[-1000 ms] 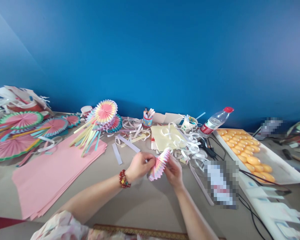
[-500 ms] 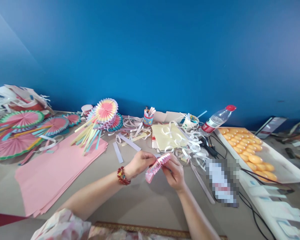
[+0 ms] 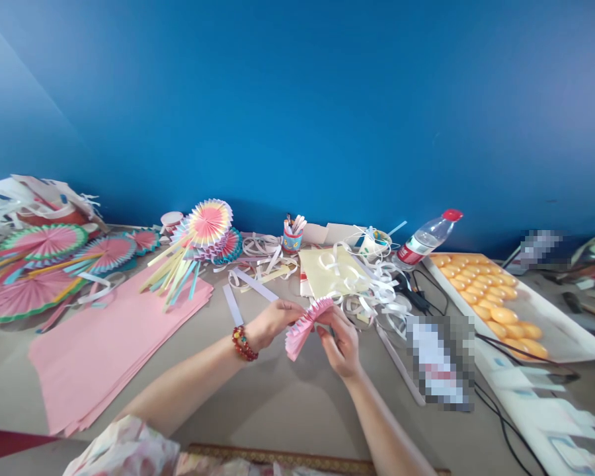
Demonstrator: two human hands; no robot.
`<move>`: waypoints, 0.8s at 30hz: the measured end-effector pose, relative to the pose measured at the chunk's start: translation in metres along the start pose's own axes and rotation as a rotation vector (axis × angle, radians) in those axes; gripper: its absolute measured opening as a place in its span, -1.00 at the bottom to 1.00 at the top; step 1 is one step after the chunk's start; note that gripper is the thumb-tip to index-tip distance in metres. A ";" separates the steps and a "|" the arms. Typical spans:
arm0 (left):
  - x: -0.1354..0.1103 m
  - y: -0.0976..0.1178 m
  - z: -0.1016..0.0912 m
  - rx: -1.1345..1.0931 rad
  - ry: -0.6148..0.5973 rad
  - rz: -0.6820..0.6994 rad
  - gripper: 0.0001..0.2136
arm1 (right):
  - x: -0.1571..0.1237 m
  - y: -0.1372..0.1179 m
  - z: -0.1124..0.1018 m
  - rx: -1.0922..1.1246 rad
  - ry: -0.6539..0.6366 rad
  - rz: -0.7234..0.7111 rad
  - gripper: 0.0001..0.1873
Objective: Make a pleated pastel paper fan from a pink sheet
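Between my hands, above the grey table, is a pink pleated paper strip (image 3: 300, 335) with a pale, zigzag edge. My left hand (image 3: 274, 322), with a red bead bracelet (image 3: 244, 344) at the wrist, pinches its left side. My right hand (image 3: 341, 344) grips the upper right end between thumb and fingers. The pleats fan out toward the lower left, and the fingertips behind the paper are partly hidden. Just beyond my hands lie a pale yellow paper stack (image 3: 330, 271) and curled white paper strips (image 3: 377, 291).
Pink sheets (image 3: 114, 350) lie at left, with a finished paper fan (image 3: 211, 221) and more pleated fans (image 3: 54, 241) behind. A pen cup (image 3: 292, 242) stands near the blue wall. To the right are a water bottle (image 3: 424, 241), a tray of orange domes (image 3: 565, 324) and black cables (image 3: 500, 420).
The pleated strip has turned and spread, showing more of its pink face. Both hands have shifted slightly left.
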State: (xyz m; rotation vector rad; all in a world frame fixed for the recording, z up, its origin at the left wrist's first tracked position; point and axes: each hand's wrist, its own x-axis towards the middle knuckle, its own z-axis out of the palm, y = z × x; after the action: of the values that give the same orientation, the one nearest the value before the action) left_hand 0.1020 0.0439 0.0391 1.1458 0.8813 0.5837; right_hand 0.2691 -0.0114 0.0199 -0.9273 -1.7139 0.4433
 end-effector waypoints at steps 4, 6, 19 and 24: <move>0.002 -0.001 -0.001 0.005 0.009 -0.002 -0.75 | -0.003 0.005 0.002 0.088 0.016 0.074 -0.87; 0.002 -0.001 -0.001 0.006 0.001 -0.004 -0.77 | -0.005 0.008 0.003 0.124 0.026 0.105 -0.90; 0.004 -0.001 0.002 0.042 0.025 0.032 -0.75 | -0.010 0.019 0.011 0.284 0.074 0.295 -0.88; 0.005 -0.004 0.002 0.045 0.015 0.038 -0.74 | -0.010 0.019 0.013 0.305 0.112 0.318 -0.89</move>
State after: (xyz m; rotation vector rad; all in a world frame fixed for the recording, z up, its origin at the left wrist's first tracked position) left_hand 0.1067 0.0456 0.0342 1.2023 0.8910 0.6063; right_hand 0.2647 -0.0047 -0.0042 -0.9813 -1.3532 0.8225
